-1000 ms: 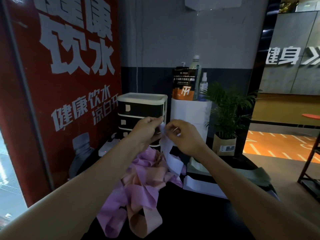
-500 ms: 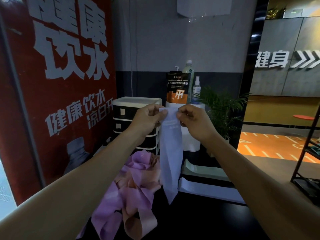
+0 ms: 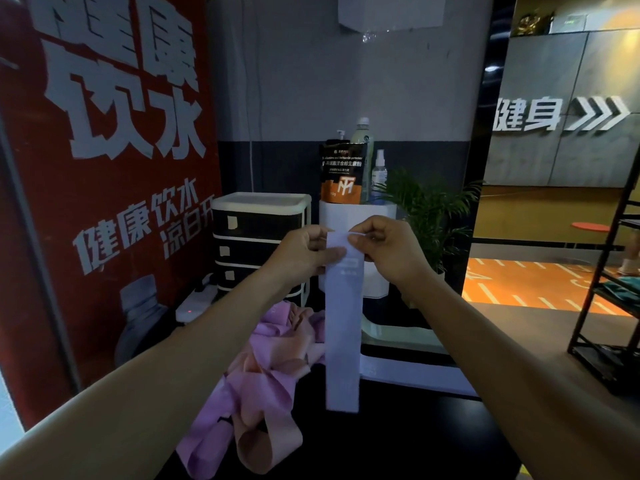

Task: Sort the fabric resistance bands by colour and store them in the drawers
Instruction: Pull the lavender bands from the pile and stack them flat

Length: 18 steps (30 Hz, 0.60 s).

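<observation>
Head view. A pale lavender band [image 3: 343, 327] hangs flat and straight from both hands, held up in front of the drawer unit [image 3: 258, 242]. The left hand [image 3: 301, 252] pinches the band's top left edge between thumb and curled fingers; the right hand [image 3: 384, 249] pinches its top right corner in the same manner. The band's lower end hangs just above the black table [image 3: 398, 441].

On the table, near and to the left of the hanging band, lies a loose pile of bands [image 3: 256, 382], pink and peach, tangled together. Two further pale bands [image 3: 408, 372] lie flat to the right of the pile, behind the hanging band.

The drawer unit stands at the far left of the table: a white frame with dark drawer fronts, each bearing a small pale label; all drawers seen are closed. Just to its right stands a white container [image 3: 356, 216] carrying a black-and-orange pouch [image 3: 343, 174], a tall bottle [image 3: 363, 133] and a spray bottle [image 3: 379, 176]. A potted plant [image 3: 429, 216] stands right of these.

A red wall panel [image 3: 104, 168] with large white characters fills the left side. The far wall [image 3: 329, 81] is grey above and dark below. At right, a black metal shelf [image 3: 609, 299] stands beside an orange floor [image 3: 540, 282].
</observation>
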Tool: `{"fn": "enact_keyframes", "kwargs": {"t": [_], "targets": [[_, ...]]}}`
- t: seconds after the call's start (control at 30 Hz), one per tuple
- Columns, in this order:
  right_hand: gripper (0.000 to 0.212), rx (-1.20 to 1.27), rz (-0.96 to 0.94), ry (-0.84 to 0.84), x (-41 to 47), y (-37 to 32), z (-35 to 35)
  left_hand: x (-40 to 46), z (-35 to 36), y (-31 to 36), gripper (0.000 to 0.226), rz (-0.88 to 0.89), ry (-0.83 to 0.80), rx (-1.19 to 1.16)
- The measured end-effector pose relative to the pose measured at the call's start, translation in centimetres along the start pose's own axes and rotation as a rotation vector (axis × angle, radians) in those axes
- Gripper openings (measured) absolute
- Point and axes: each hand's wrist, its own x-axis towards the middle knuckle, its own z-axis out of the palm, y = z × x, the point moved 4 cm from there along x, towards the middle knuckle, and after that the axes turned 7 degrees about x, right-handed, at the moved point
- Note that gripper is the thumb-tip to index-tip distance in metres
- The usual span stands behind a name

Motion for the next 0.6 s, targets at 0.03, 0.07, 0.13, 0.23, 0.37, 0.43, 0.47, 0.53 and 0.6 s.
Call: {"fn": "enact_keyframes", "kwargs": {"t": [0.03,0.07,0.13,0.23,0.37,0.43,0.47,0.53,0.6], "targets": [[0.007,-0.003,-0.004,0.006,0.0,0.0,-0.2,0.0,0.3,-0.2,0.023,-0.005,-0.016,0.002],[0.008,0.000,-0.008,0.011,0.1,0.0,-0.4,-0.1,0.7,-0.3,0.025,-0.009,-0.028,0.002],[0.010,0.001,-0.015,0.020,0.2,0.1,-0.7,0.1,1.4,-0.4,0.025,-0.018,-0.037,-0.002],[0.009,-0.006,0.009,0.000,0.0,0.6,-1.3,0.6,2.4,-0.4,0.021,0.004,-0.047,0.082],[0.008,-0.105,-0.004,-0.009,-0.4,1.3,-2.6,1.2,4.0,-0.5,0.024,0.034,-0.086,0.149],[0.006,-0.134,-0.004,0.038,-0.5,1.8,-3.4,1.2,5.1,-0.8,0.026,0.024,-0.100,0.114],[0.006,-0.126,0.008,0.073,-0.6,2.2,-4.0,1.2,5.7,-1.1,0.026,0.007,-0.112,0.097],[0.013,-0.092,0.054,0.160,-0.9,3.3,-5.3,1.2,7.0,-2.6,0.025,-0.041,-0.160,0.104],[0.023,-0.066,0.117,0.250,-1.6,4.7,-7.0,0.8,8.3,-4.2,0.022,-0.078,-0.263,0.161]]}}
